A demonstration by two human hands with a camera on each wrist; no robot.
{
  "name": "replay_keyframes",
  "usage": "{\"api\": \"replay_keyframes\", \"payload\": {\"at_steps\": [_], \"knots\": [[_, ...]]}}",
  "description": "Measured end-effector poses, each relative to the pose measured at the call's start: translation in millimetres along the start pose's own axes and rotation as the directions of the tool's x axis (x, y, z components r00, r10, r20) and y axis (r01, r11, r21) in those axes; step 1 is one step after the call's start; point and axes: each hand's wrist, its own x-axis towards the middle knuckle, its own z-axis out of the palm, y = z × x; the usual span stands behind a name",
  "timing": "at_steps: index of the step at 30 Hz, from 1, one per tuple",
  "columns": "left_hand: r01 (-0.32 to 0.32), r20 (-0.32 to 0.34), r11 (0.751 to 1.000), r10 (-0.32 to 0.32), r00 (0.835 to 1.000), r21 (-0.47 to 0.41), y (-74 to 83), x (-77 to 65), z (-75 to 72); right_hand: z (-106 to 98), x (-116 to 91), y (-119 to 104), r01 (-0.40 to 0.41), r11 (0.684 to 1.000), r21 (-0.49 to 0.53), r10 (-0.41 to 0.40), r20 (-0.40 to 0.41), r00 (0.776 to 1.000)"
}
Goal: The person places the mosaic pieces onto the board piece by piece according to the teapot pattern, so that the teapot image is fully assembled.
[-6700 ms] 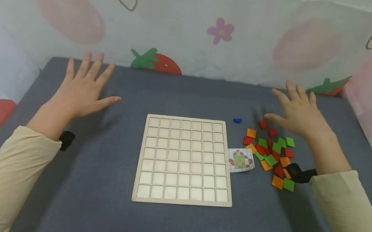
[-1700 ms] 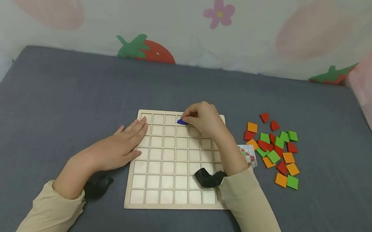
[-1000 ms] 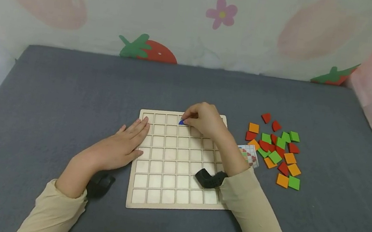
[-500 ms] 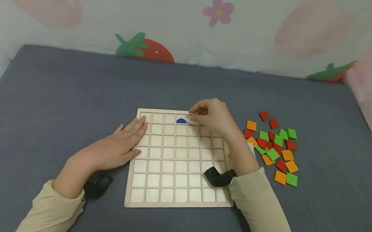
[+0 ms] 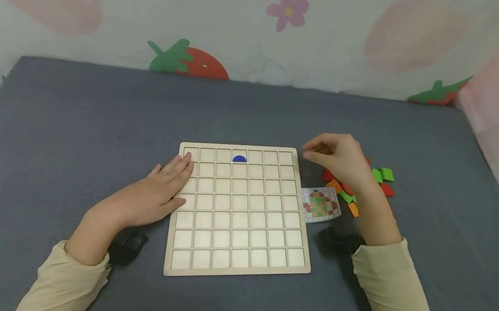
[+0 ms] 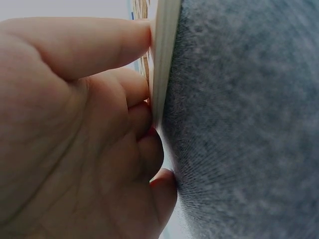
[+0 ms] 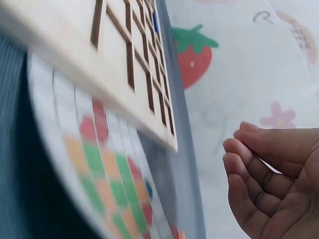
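Observation:
A pale wooden grid board (image 5: pixel 243 204) lies on the dark grey cloth. In the middle cell of its far row sits a blue half-round tile (image 5: pixel 239 159). My left hand (image 5: pixel 150 192) rests along the board's left edge, fingers straight and tips over the rim; the left wrist view shows the fingertips (image 6: pixel 142 37) right at that edge. Past the far right corner, my right hand (image 5: pixel 341 157) hovers with loosely bent fingers and nothing between them, as the right wrist view confirms. A printed pattern card (image 5: pixel 321 205) juts from under the board's right side.
Red, green and orange tiles (image 5: pixel 387 174) lie loose to the right of the board, partly hidden by the right hand and forearm. A printed curtain (image 5: pixel 331 35) hangs behind the table's far edge. Each wrist carries a black device (image 5: pixel 339 241).
My right hand has set the blue half-round tile in the far row, let it go and moved right, off the board. The left hand came to the board's left edge and has stayed there.

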Motion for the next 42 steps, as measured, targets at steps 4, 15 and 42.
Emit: {"api": "replay_keyframes", "payload": {"at_steps": [4, 15, 42], "knots": [[-0.009, 0.001, 1.0, 0.009, 1.0, 0.0, -1.4, 0.2, -0.4, -13.6, -8.3, 7.9, -0.031, 0.999, -0.017, 0.03, -0.028, 0.999], [-0.005, 0.002, 1.0, 0.005, 1.0, -0.002, -3.4, -2.4, 0.7, -33.6, -15.0, 29.5, -0.114, 0.989, -0.097, 0.122, 0.071, 0.99], [0.025, 0.005, 1.0, -0.025, 1.0, 0.004, -1.6, -7.0, -2.7, -66.3, -27.4, 58.5, -0.198, 0.945, -0.261, 0.231, 0.104, 0.967]]}}
